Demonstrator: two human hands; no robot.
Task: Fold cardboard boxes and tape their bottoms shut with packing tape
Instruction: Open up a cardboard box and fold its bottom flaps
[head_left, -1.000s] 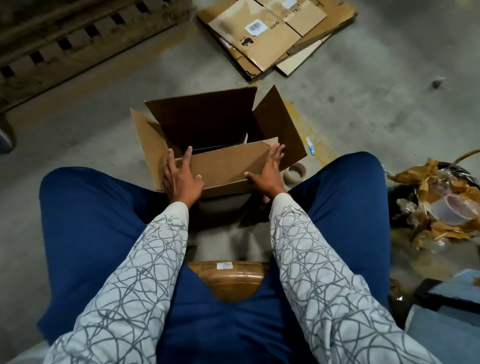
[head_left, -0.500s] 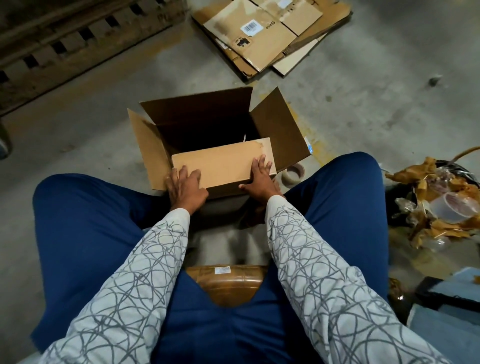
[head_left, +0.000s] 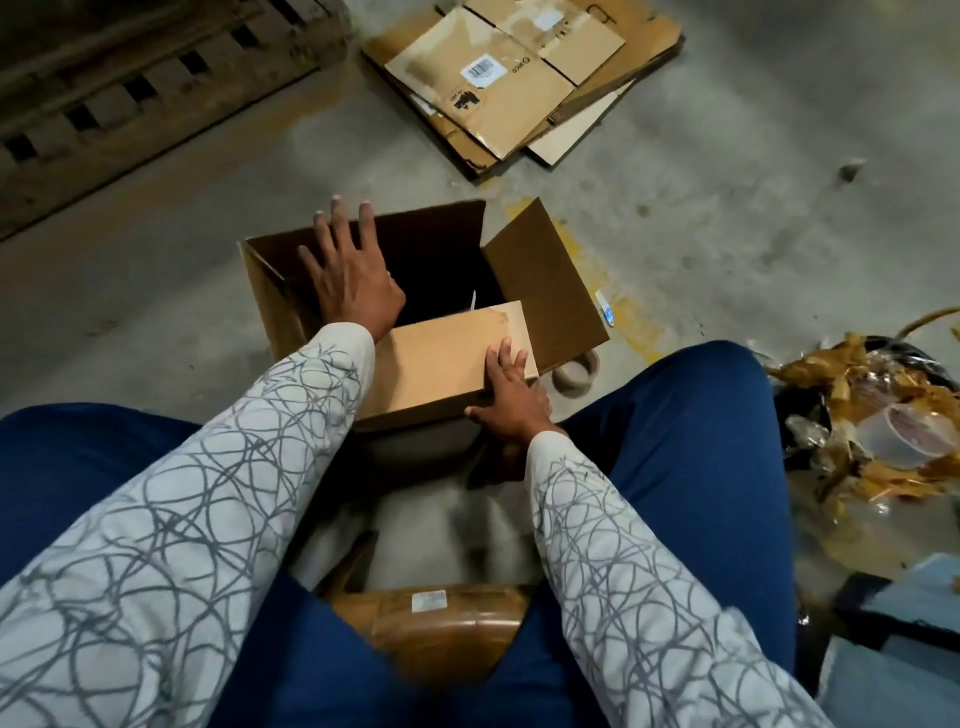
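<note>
**Concrete floor (head_left: 727, 182), box (head_left: 545, 280) between the knees**

Open room lies left of the box, with a pallet (head_left: 130, 93) well back. Over its left wall the left hand (head_left: 353, 280) spreads straight fingers, holding nothing, perhaps touching. Flat on the near flap (head_left: 436, 364) presses the right hand (head_left: 511, 400). Just beside the right edge sits a tape roll (head_left: 576, 371), and a scrap heap (head_left: 872, 415) crowds farther right.

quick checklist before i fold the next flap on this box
1. Near flap folded down: ok.
2. Right hand pressing it flat: ok.
3. Left hand touching the left flap: cannot tell; it is open and spread above that side.
4. Right flap folded in: not ok, it stands open.
5. Tape roll close by: ok, it lies beside the right flap.
</note>
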